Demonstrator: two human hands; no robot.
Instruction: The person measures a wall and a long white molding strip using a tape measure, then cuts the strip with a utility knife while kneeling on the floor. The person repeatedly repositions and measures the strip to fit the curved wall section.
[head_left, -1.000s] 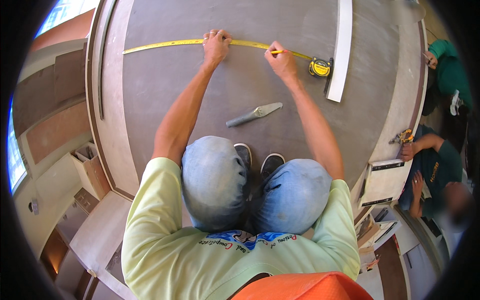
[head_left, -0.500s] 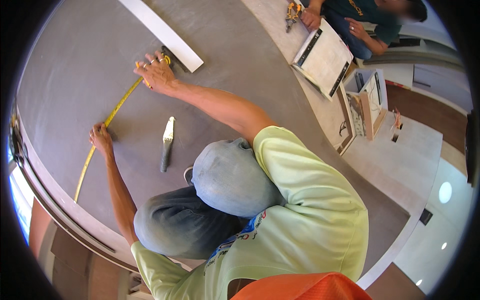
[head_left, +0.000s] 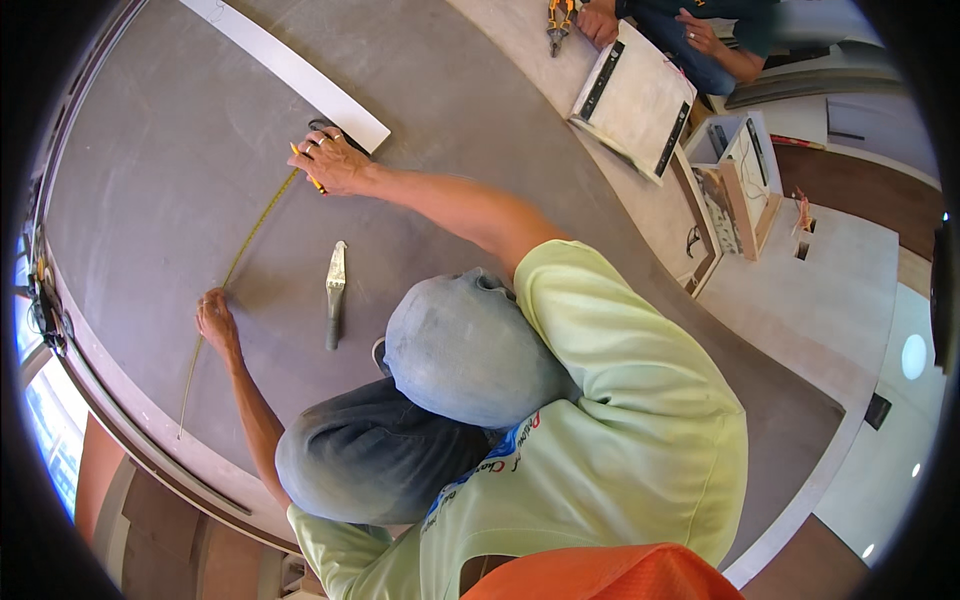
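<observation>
A yellow tape measure blade (head_left: 255, 230) stretches across the dark grey surface between my two hands, its free end running on past my left hand. My left hand (head_left: 216, 318) is closed on the blade, fingertips pinching it. Farther off, my right hand (head_left: 338, 165) is closed over the tape's case, which is mostly hidden under the fingers. A yellow pencil (head_left: 316, 183) sticks out of the same hand. Just beyond it lies the end of a long white strip (head_left: 300, 75). A flat-bladed hand tool (head_left: 336, 295) with a grey handle rests on the surface in front of my knee.
Orange-and-black pliers (head_left: 558, 25) lie at the far side, near a co-worker's hand (head_left: 598, 25). Beside that person stands a whitish panel (head_left: 634, 100) with black rails, then an open box frame (head_left: 735, 185). Cables (head_left: 45, 305) hang by the left edge.
Both hands have come slightly nearer and to the right with the tape. The blade has turned and looks thinner. The tape's case, partly visible before, is now mostly covered.
</observation>
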